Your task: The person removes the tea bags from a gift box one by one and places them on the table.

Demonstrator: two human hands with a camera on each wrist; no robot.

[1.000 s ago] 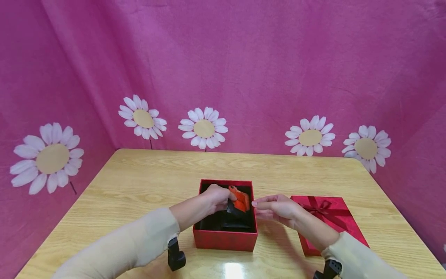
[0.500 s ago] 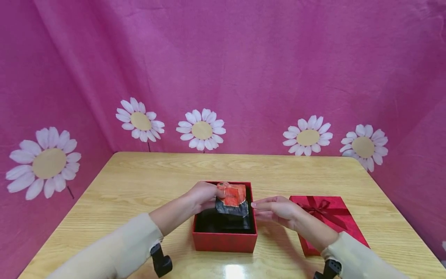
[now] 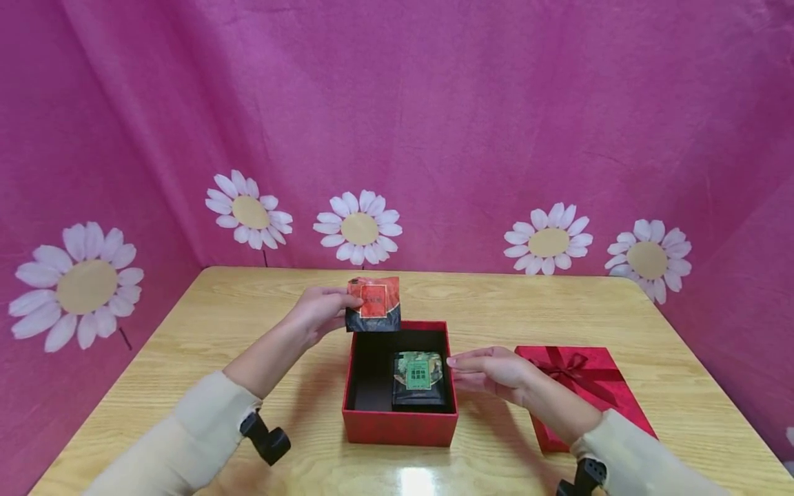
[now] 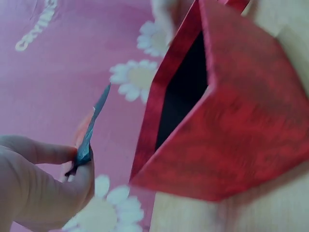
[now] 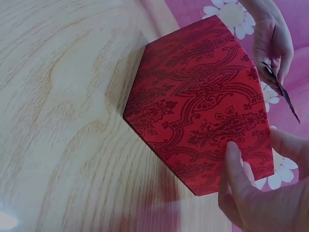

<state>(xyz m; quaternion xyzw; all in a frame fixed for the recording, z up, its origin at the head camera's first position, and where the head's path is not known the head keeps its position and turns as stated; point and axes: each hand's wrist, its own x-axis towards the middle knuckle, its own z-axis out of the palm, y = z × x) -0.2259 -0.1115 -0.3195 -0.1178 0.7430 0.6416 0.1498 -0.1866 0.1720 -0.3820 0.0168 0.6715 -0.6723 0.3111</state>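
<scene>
My left hand (image 3: 318, 314) pinches an orange and black sachet (image 3: 374, 304) between thumb and fingers, above the back left corner of a lidless red box (image 3: 400, 428). In the left wrist view the sachet (image 4: 91, 133) appears edge-on, apart from the box (image 4: 241, 111). Inside the box, on its right side, lies a green and black sachet (image 3: 418, 379). My right hand (image 3: 496, 368) is at the box's right wall; in the right wrist view its fairly straight fingers (image 5: 236, 169) rest against the patterned side, and the thumb is by the rim.
The red lid (image 3: 595, 386) with a dark ribbon bow lies to the right of the box, partly behind my right forearm. All this stands on a light wooden table (image 3: 260, 303). A pink curtain (image 3: 434, 138) with white daisies hangs behind the table.
My left hand has lifted the orange and black sachet out of the box and moved it up and left. The green and black sachet in the box now shows. My right hand has stayed put.
</scene>
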